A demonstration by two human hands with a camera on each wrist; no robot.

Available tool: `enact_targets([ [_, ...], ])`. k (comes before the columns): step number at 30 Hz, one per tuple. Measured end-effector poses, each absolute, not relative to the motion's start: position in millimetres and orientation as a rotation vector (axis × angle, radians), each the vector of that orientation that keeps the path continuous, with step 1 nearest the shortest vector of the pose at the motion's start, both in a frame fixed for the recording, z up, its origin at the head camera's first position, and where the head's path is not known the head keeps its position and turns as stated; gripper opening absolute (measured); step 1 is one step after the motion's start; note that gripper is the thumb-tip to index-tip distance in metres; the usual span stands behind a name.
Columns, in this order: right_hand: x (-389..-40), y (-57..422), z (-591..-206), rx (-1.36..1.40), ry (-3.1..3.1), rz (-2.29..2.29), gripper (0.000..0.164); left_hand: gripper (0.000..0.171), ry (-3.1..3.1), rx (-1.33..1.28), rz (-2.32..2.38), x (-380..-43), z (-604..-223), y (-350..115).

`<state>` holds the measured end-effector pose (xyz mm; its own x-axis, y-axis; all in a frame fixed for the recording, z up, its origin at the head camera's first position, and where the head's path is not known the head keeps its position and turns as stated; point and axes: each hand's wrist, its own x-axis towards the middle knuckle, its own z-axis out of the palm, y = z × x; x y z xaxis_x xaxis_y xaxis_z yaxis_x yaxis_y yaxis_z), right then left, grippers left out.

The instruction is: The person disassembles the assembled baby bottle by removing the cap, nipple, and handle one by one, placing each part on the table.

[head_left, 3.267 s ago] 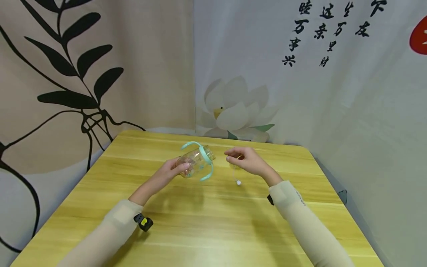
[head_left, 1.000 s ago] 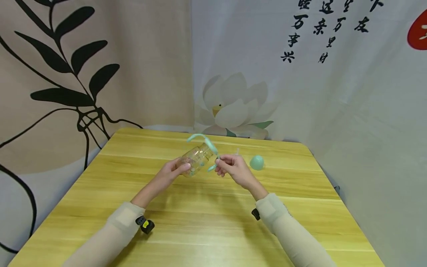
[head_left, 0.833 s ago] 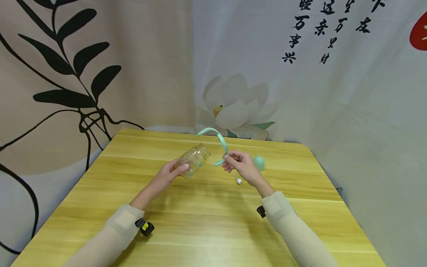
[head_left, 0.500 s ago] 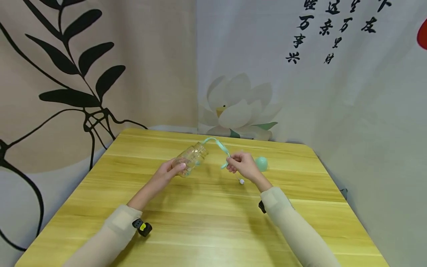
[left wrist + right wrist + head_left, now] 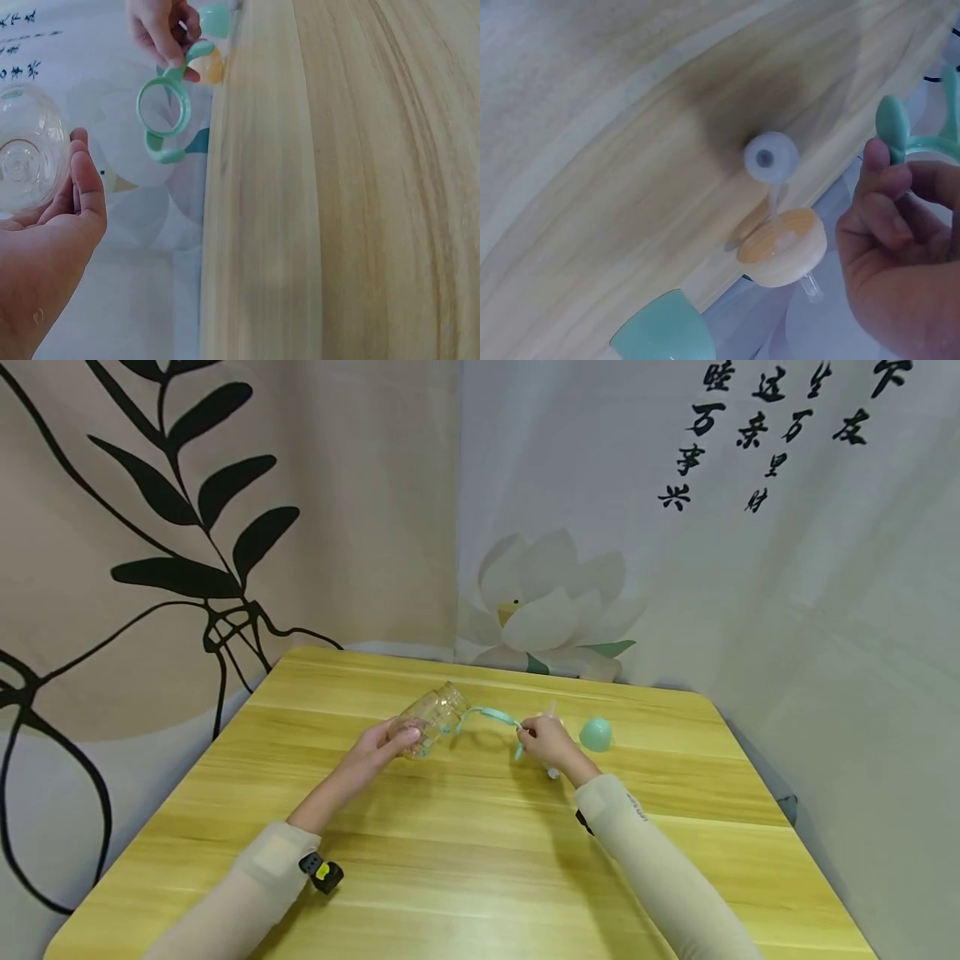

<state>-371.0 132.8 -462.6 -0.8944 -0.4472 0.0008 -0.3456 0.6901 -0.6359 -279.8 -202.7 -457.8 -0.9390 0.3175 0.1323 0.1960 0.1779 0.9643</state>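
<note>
A clear baby bottle [image 5: 433, 714] is tilted above the table, its uncapped mouth pointing up and right. My left hand [image 5: 378, 750] grips it around the lower body, with the thumb along the near side. To the right, my right hand [image 5: 551, 742] pinches one grip of a mint-green two-handled bottle ring [image 5: 163, 106], which is apart from the bottle. Below that hand, in the right wrist view, a straw top [image 5: 784, 251] with a pale orange inside lies on the table. Its straw ends in a white weighted ball [image 5: 771, 157].
A mint-green domed cap [image 5: 596, 735] stands on the table right of my right hand. The wooden table [image 5: 465, 877] ends at a back edge close to a printed curtain [image 5: 360, 527].
The green ring was around the bottle's neck; my right hand took hold of it, drew it off to the right and has now lowered it. My left hand keeps holding the bottle.
</note>
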Motion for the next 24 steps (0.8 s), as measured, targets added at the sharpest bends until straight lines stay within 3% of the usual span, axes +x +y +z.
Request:
enact_targets([
  [10,-376.6,131.2,-468.9,-0.554,2.741,-0.878,0.029,0.054,2.3,0.463,1.906,-281.1,-460.1,-201.2],
  [24,-382.9,136.9,-482.1,-0.447,2.707,-0.915,0.04,0.059,2.285,0.494,1.925,-288.9,-465.9,-196.6],
])
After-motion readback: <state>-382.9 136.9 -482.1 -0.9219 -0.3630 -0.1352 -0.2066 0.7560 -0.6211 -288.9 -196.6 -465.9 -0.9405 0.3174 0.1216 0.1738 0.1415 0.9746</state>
